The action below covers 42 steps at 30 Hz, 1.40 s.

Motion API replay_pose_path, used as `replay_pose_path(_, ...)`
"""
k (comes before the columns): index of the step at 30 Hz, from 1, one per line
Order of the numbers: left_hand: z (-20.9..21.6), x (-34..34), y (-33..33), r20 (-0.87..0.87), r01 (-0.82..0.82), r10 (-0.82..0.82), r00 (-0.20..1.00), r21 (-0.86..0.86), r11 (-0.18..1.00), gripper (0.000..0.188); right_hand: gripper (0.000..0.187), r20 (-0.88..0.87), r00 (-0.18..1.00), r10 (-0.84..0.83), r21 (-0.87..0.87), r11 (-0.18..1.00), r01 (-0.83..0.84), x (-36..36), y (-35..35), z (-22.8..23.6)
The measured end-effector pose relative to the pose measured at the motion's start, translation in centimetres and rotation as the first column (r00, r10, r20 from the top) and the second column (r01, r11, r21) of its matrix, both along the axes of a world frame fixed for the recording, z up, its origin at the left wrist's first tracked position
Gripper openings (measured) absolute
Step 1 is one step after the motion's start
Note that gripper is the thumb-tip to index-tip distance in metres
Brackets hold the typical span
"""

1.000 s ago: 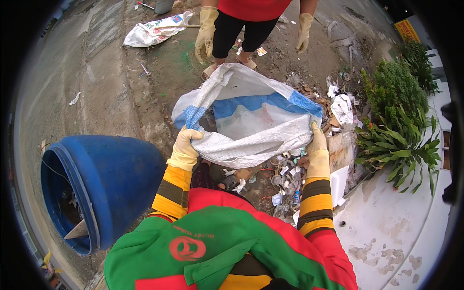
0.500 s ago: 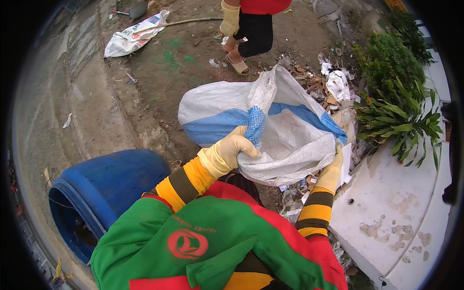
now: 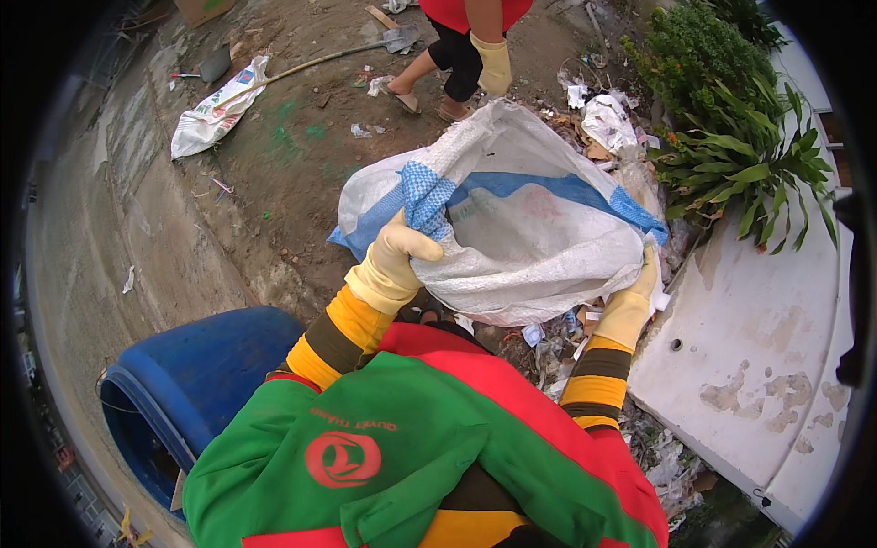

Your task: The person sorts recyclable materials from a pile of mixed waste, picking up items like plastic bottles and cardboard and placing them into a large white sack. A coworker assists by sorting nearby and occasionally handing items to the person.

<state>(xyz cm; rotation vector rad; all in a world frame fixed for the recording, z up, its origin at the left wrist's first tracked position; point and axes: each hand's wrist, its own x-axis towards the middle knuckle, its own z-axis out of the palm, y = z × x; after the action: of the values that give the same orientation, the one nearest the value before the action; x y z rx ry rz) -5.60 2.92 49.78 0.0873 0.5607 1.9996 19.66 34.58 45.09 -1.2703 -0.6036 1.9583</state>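
Observation:
A large white woven sack with blue bands is stretched out in front of me, its wide mouth facing up and toward me. My left hand, in a cream rubber glove, is closed on the bunched blue-checked part of the rim. At the opposite side of the mouth, my right hand in a matching glove grips the rim near a blue corner. The right fingers are partly hidden by the fabric. Inside the sack only pale, creased lining shows.
A blue barrel lies on its side at my left. Scattered litter runs along a white masonry ledge and green plants on the right. Ahead stands another person, gloved, near a long-handled shovel and a flattened white sack.
My hands have spread farther apart, the left moving left and up, so the sack's mouth is wider. The other person has shifted stance, and the view has turned slightly.

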Motion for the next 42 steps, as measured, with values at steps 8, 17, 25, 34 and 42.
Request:
replay_pose_path(8, -4.1, 0.4, -1.9, 0.039, -0.286, 0.290, 0.956, -0.090, 0.954, 0.075, 0.031, -0.158, 0.986, 0.045, -0.055, 0.997, -0.055, -0.7, 2.5, -7.4)
replay_pose_path(17, -6.1, 2.6, -3.6, 0.024, -0.290, 0.303, 0.953, -0.231, 0.929, 0.082, 0.036, -0.062, 0.998, 0.031, -0.018, 0.999, -0.032, -1.2, 1.0, -6.9)
replay_pose_path(25, -5.8, 4.8, -7.5, 0.021, -0.189, 0.196, 0.980, -0.192, 0.963, 0.084, 0.047, -0.190, 0.982, -0.020, 0.153, 0.987, 0.050, 1.8, -3.9, 0.2)
replay_pose_path(34, -2.0, 3.7, -7.7, -0.046, -0.144, 0.145, 0.988, 0.028, 0.989, 0.082, 0.051, 0.009, 0.989, -0.148, 0.196, 0.970, 0.143, 7.2, -11.2, 4.5)
replay_pose_path(42, 1.4, 0.5, -5.5, -0.066, -0.036, 0.045, 0.997, 0.133, 0.991, 0.080, 0.047, -0.148, 0.983, -0.112, 0.262, 0.954, 0.148, 6.0, -8.2, 5.6)
